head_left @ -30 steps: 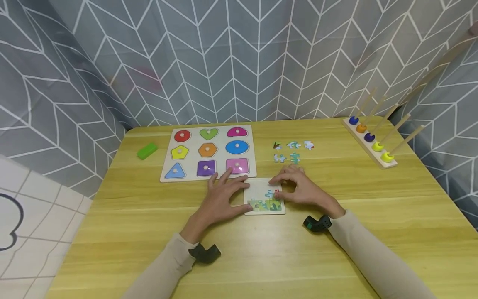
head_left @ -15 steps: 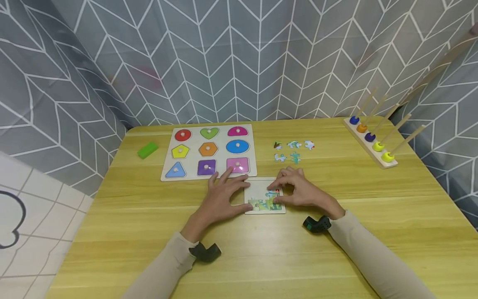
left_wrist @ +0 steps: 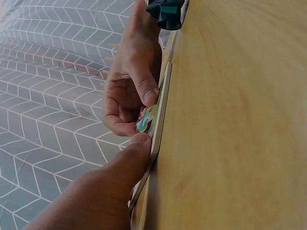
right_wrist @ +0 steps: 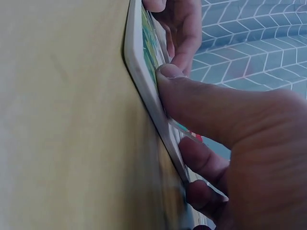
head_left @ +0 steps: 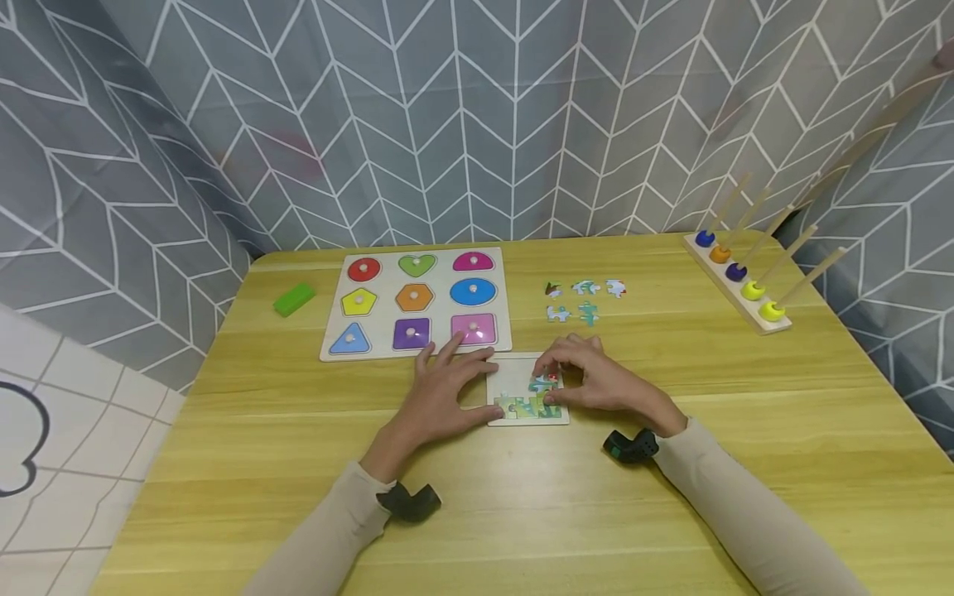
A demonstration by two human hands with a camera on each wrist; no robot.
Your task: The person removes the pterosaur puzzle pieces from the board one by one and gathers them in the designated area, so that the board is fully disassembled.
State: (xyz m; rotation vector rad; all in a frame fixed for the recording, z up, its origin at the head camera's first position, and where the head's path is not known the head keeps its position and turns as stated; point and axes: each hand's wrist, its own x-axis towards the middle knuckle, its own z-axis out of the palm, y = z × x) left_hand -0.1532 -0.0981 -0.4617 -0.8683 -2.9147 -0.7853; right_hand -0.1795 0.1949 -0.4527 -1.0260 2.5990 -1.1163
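A small jigsaw puzzle tray (head_left: 510, 372) lies on the table between the hands, with joined green pieces (head_left: 526, 408) along its near side. My left hand (head_left: 438, 396) has its fingers spread at the tray's left side. Its thumb rests on the near-left corner. My right hand (head_left: 599, 379) pinches a jigsaw piece (head_left: 541, 384) with blue, green and a red spot between thumb and fingers, over the tray's right side. In the left wrist view that jigsaw piece (left_wrist: 145, 120) looks tilted against the tray. The right thumb hides part of the piece in the right wrist view.
Several loose jigsaw pieces (head_left: 586, 314) lie beyond the right hand. A shape puzzle board (head_left: 382, 298) with knobbed shapes sits behind the left hand. At the far left is a green block (head_left: 294, 300). A wooden peg rack (head_left: 738, 285) with coloured beads stands back right.
The right hand has shifted slightly over the tray, and its fingers have turned the piece with the red spot. The left hand has stayed in place.
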